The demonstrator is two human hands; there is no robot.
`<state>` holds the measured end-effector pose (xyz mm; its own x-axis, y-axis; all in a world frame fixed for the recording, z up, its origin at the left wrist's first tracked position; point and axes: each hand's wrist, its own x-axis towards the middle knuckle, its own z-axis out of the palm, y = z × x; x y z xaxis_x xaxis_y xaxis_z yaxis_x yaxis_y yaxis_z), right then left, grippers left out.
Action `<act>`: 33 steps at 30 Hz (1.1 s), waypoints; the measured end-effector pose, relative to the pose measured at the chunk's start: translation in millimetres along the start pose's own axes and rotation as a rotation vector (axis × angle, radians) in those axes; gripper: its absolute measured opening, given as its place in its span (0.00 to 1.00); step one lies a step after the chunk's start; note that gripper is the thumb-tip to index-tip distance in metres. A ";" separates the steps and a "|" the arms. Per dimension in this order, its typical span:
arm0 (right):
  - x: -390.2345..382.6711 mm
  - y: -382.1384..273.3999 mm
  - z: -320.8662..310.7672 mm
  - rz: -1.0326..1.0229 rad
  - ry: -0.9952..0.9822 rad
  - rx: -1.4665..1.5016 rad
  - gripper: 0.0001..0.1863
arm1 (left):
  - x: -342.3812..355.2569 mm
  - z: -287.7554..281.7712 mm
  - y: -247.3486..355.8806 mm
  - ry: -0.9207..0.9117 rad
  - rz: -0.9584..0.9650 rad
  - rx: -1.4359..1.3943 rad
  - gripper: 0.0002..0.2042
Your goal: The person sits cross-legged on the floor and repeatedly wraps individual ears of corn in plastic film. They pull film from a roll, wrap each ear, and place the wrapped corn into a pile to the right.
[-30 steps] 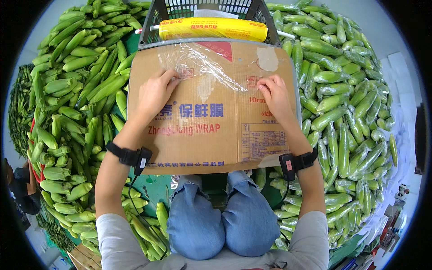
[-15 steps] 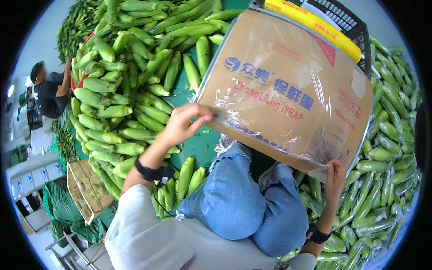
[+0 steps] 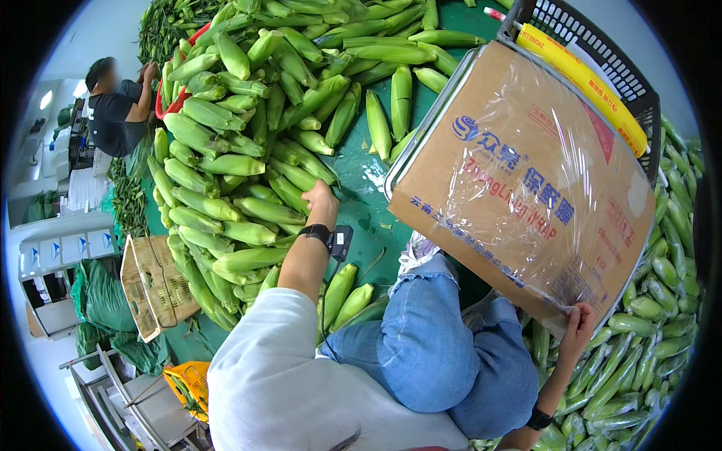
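My left hand [image 3: 322, 204] is at the near right side of a heap of green-husked corn [image 3: 226, 165], its fingers curled on the end of an ear of corn [image 3: 295, 174]. Part of the grip is hidden by the hand itself. On the right, my right hand [image 3: 577, 327] pinches the edge of clear plastic wrap [image 3: 519, 195] at the near right corner of a brown cardboard sheet [image 3: 451, 180]. The wrap lies wrinkled and shiny across the printed cardboard.
A black crate [image 3: 594, 52] and a yellow roll [image 3: 583, 86] stand beyond the cardboard. Wrapped ears [image 3: 624, 368] are heaped on the right. Loose ears [image 3: 350, 297] lie near my knees. A beige basket [image 3: 154, 282] sits left; another person [image 3: 116, 113] works farther back.
My left hand has let go of the wrap's near left edge and moved left to the corn heap. My right hand keeps its hold on the wrap. The whole view has shifted.
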<state>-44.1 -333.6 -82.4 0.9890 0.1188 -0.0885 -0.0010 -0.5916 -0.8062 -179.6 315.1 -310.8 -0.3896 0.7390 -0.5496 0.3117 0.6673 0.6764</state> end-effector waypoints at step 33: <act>3.7 -53.6 14.3 -0.021 0.029 -0.116 0.04 | -410.1 -40.1 107.4 -1.553 2.113 0.645 0.30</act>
<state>-42.5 -290.1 -47.8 0.9925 0.1099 -0.0544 0.0348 -0.6778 -0.7344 -21.1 80.0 6.9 0.8540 -0.4839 0.1911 -0.5073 -0.6933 0.5119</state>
